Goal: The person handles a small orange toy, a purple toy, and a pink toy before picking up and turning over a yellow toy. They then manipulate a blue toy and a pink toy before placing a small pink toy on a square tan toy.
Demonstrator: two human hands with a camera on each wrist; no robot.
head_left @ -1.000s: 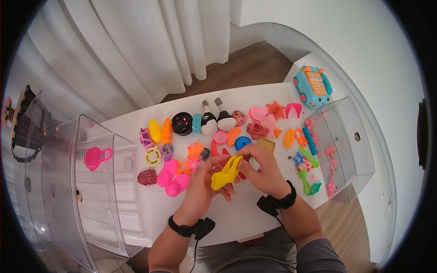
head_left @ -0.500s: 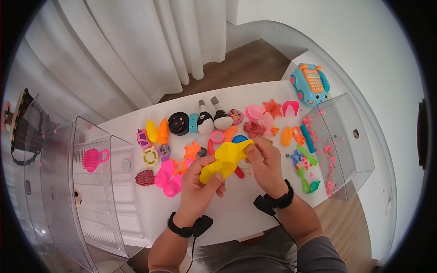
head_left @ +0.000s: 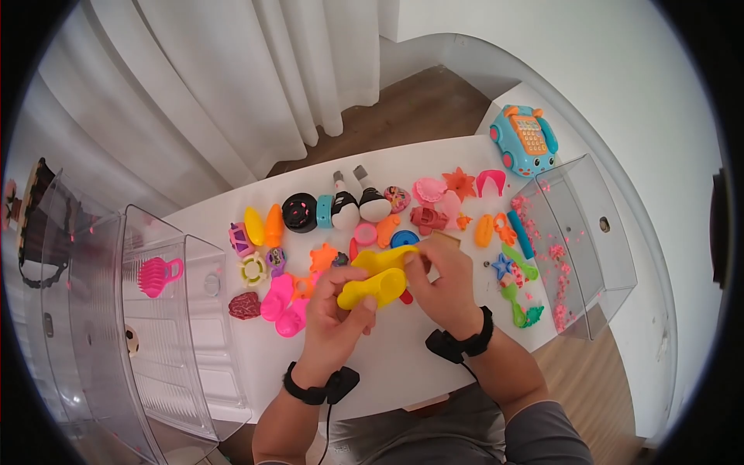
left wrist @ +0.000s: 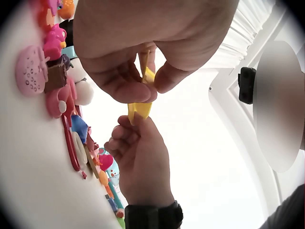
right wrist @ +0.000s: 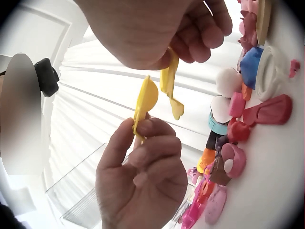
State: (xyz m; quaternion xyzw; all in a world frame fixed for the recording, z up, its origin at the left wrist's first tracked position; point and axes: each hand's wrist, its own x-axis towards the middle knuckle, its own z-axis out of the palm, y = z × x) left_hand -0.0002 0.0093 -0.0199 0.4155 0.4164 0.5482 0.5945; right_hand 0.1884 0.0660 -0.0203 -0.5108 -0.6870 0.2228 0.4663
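Note:
Over the middle of the table, my left hand (head_left: 329,322) pinches a yellow plastic piece (head_left: 373,289) by its lower end. The right wrist view shows this yellow plastic piece (right wrist: 147,97) tapering to a tip, with a rounded bulge on one side. My right hand (head_left: 448,288) pinches a second yellow plastic piece (head_left: 378,259) between thumb and fingers. It hangs down with a small bent end in the right wrist view. The two overlap from above; I cannot tell whether they are joined. Beneath my hands lie a blue round toy (head_left: 404,239) and a partly hidden red toy (head_left: 408,296).
Toys cover the table (head_left: 403,368): pink pieces (head_left: 277,298), an orange carrot (head_left: 273,226), a black ring (head_left: 299,211), green utensils (head_left: 509,298). A clear bin (head_left: 581,248) stands right, clear drawers (head_left: 167,341) left. A toy telephone (head_left: 525,141) sits behind the bin.
The yellow pieces lay closely stacked between my hands; now they are fanned apart, their rounded ends turned upward. My left hand has shifted slightly left and regripped with the thumb on top.

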